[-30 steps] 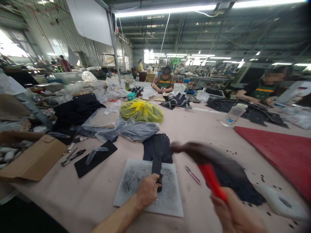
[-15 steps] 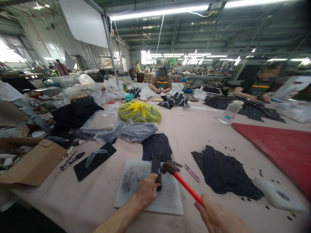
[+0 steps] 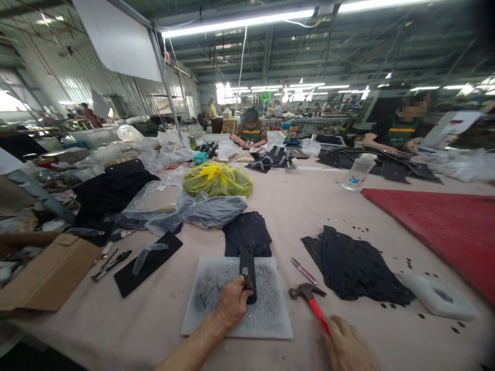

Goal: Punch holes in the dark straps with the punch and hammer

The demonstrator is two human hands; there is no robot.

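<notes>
On a pale pink factory table (image 3: 297, 211), a red-handled hammer (image 3: 315, 306) is now lowered beside the white board (image 3: 273, 317), right hand's (image 3: 346, 340) grip unclear, while a dark tool (image 3: 248, 282) is clamped at a black strip (image 3: 247, 257) by left-hand fingers (image 3: 244, 297), striking apparently paused.

We see a wide bare patch on the counter (image 3: 294, 206), between the yellow bag (image 3: 217, 179) and the red sheet (image 3: 436, 226), with a clear bottle (image 3: 358, 172) standing at its far side. We could pass the right grip (image 3: 350, 340) between the dark stack (image 3: 247, 226) and the dark pile (image 3: 351, 265), but the hammer (image 3: 309, 292) and the snips (image 3: 304, 270) (pointy ones!) are near that gap. Past the pale board (image 3: 273, 309), the stack and the grey bag (image 3: 214, 210) block us. On the left, we have bare room between the board and the black panel (image 3: 147, 267); farther left, a cardboard box (image 3: 54, 273) is in the way.
</notes>
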